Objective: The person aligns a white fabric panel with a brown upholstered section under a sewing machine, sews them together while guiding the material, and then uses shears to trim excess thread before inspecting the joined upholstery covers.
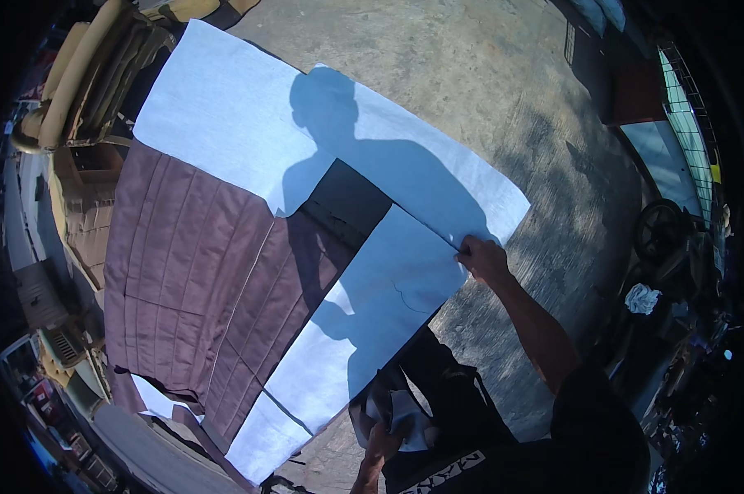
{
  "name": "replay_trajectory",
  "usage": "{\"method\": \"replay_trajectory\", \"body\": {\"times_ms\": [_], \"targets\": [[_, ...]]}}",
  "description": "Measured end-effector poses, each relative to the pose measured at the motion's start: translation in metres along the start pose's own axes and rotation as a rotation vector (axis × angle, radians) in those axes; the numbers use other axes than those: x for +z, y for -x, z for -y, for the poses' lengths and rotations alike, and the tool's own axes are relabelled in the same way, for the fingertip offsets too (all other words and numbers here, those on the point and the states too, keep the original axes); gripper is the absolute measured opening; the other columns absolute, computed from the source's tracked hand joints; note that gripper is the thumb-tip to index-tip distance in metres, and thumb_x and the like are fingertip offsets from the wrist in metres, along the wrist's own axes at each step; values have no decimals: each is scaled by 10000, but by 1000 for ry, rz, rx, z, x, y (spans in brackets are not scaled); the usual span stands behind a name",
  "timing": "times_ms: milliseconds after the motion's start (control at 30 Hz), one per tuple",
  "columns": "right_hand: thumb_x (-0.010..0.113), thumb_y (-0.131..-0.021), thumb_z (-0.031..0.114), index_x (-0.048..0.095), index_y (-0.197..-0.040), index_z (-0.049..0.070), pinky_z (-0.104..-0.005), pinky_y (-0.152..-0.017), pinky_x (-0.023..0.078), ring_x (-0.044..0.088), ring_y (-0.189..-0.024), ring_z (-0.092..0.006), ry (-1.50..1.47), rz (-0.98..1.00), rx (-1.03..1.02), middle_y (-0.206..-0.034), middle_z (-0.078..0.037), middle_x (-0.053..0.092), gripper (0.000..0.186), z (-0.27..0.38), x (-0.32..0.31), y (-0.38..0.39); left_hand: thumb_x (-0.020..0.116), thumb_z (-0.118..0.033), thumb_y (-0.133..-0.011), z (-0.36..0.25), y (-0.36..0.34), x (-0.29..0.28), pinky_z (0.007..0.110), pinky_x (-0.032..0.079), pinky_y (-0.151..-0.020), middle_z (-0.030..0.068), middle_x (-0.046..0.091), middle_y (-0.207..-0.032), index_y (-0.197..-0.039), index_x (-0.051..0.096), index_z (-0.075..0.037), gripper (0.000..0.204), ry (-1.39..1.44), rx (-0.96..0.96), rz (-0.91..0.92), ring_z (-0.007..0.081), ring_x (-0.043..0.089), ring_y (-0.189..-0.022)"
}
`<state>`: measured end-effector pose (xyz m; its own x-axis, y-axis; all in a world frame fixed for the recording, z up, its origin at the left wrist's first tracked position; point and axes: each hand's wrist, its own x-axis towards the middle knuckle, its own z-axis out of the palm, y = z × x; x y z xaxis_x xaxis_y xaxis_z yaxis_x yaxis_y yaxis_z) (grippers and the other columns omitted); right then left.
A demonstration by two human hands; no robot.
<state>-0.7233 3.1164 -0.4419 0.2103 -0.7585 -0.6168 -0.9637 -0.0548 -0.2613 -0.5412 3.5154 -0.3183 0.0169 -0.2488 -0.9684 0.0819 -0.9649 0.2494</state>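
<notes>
A large upholstery cover lies spread out in front of me, with a quilted maroon panel (191,263) and pale, bluish-white backing pieces (216,99). My right hand (483,260) pinches the edge of a white fabric piece (413,255) where it meets another white strip. A loose dark thread (409,303) lies on that piece. Low in view, close to my body, my left hand (383,441) is closed on a bunched grey-and-white part of the fabric (406,416). Between the white pieces shows a dark rectangular part (347,202). My shadow falls across the cloth.
Sunlit concrete ground (504,90) stretches beyond the cover. At the far left stand stacked tan furniture parts (76,82). On the right are a dark wheel (662,230), a crumpled white item (642,299) and a wire rack (689,132).
</notes>
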Motion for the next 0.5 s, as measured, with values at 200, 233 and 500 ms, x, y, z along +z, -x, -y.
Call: {"method": "replay_trajectory", "body": {"times_ms": [200,233,500], "targets": [[735,-880,370,658,-1057,140,-505,-863,519,689,-1010,-346,-177,-220,-29,-1005,-106,733,301,-4,-9,-4,731,-476,-897,-2,-1,-1,382,516,-918,173,733,-1119,-1221,687,-1,577,-59,-42,-12,272,690,-1070],[735,-880,370,658,-1057,140,-505,-863,519,689,-1010,-346,-179,-228,-26,-1005,-106,733,301,-3,-16,-11,732,-475,-898,0,-2,-1,384,510,-937,177,726,-1147,-1240,678,-3,585,-43,-73,-5,281,682,-1099],[684,-898,336,673,-1189,125,-455,-975,494,625,-1162,-347,-23,-428,-22,-1194,-151,678,359,-1,-103,-135,779,-331,-906,3,-11,-1,342,531,-823,89,732,-1061,-1236,682,-22,462,-87,-2,-8,175,674,-952]]}}
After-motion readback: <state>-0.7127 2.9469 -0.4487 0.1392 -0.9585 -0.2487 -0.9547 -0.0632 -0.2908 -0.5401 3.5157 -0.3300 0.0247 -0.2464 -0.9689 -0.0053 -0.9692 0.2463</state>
